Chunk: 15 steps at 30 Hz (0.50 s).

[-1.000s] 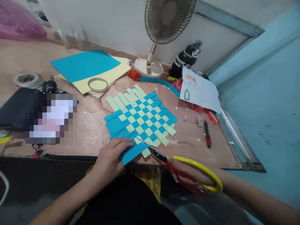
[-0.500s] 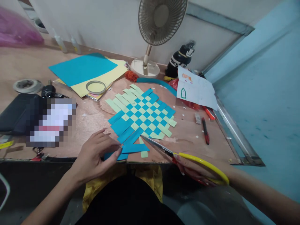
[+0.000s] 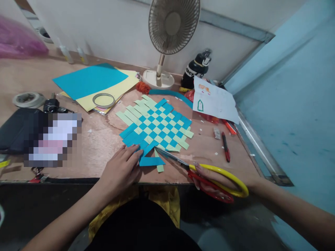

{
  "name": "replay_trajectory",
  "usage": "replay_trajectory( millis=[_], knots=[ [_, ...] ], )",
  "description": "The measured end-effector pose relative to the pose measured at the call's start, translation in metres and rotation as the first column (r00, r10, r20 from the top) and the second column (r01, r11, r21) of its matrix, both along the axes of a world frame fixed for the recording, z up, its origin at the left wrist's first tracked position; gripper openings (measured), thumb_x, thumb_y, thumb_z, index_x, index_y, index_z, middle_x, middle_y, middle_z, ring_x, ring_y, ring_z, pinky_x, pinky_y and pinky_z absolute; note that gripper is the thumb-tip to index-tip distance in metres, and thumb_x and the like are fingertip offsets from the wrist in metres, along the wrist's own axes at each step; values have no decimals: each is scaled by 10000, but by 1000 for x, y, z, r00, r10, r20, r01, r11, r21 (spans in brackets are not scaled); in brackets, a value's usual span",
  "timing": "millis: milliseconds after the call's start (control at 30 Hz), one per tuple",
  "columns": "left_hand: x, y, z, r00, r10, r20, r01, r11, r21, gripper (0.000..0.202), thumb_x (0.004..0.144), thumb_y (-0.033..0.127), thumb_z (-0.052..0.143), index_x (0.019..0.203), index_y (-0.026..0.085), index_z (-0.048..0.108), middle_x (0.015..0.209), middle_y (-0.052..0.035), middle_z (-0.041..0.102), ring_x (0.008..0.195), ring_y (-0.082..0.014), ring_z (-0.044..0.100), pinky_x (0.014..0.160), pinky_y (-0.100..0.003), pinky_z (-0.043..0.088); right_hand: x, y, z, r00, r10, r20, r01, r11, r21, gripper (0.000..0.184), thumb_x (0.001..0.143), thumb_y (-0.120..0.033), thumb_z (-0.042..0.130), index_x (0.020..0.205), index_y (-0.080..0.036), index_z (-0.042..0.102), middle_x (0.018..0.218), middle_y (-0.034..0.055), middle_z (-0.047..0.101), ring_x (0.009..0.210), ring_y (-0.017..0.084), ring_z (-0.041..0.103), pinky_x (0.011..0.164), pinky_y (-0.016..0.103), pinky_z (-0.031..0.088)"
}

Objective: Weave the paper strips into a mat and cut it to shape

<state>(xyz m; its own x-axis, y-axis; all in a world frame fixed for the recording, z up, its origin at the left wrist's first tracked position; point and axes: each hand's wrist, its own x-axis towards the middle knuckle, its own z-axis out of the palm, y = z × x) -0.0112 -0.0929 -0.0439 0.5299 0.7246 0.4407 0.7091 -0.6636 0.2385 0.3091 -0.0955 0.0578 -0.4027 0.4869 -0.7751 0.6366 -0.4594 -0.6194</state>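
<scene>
A woven paper mat (image 3: 159, 127) in blue and pale green checks lies on the table, with loose strip ends around its edges. My left hand (image 3: 124, 162) rests palm down over the blue strips at its near left corner, fingers stretched out and holding nothing. In my right hand (image 3: 209, 174) is a pair of scissors (image 3: 220, 169) with one yellow and one red handle. The blade tips touch the mat's near edge. Close by them lie a cut blue strip (image 3: 152, 161) and a small green strip piece (image 3: 160, 168).
Blue and yellow paper sheets (image 3: 90, 82) lie at the back left under a tape roll (image 3: 104, 100). A fan (image 3: 158, 80) and a black bottle (image 3: 194, 71) stand behind. At right are a drawing sheet (image 3: 217, 101) and a pen (image 3: 225, 147); a phone (image 3: 53, 139) sits left.
My left hand has moved forward and right onto the blue strips. The scissors' handles have spread apart, while their tips stay near the mat's front edge. The view has shifted slightly.
</scene>
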Motion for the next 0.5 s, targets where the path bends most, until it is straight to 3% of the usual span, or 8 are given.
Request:
replay_trajectory(
  millis=[67, 200, 367, 500],
  knots=[
    [3, 2, 3, 1000, 15, -3, -14, 997, 70, 321, 933, 149, 493, 1234, 108, 598, 1236, -184, 684, 1098, -304, 675, 991, -541, 522, 0, 1, 0, 998, -11, -66, 8, 999, -33, 712, 810, -871, 354, 819, -194, 573, 515, -28, 502, 351, 99, 439, 328, 213, 369],
    [13, 5, 9, 1000, 8, 10, -10, 992, 128, 318, 921, 72, 434, 1166, 118, 632, 1150, -152, 724, 1009, -288, 701, 943, -523, 556, 6, -3, 1, 999, 44, -18, -43, 995, 88, 702, 848, -837, 356, 813, -179, 599, 615, 12, 565, 430, 95, 497, 380, 203, 405],
    [19, 6, 6, 998, 12, 60, -20, 989, 145, 295, 933, 55, 420, 1105, 140, 645, 1081, -124, 748, 935, -257, 720, 903, -477, 588, 9, -11, 0, 998, -60, -1, 59, 984, -167, 794, 711, -952, 371, 834, -195, 574, 518, -57, 452, 358, 76, 407, 381, 231, 469],
    [19, 7, 4, 995, 7, 97, -20, 991, 134, 264, 929, 43, 449, 1098, 124, 635, 1066, -128, 750, 919, -263, 724, 813, -434, 623, 9, -10, 0, 997, -63, -49, 54, 983, -177, 766, 746, -922, 389, 866, -193, 590, 526, -62, 460, 372, 69, 411, 434, 243, 536]
  ],
)
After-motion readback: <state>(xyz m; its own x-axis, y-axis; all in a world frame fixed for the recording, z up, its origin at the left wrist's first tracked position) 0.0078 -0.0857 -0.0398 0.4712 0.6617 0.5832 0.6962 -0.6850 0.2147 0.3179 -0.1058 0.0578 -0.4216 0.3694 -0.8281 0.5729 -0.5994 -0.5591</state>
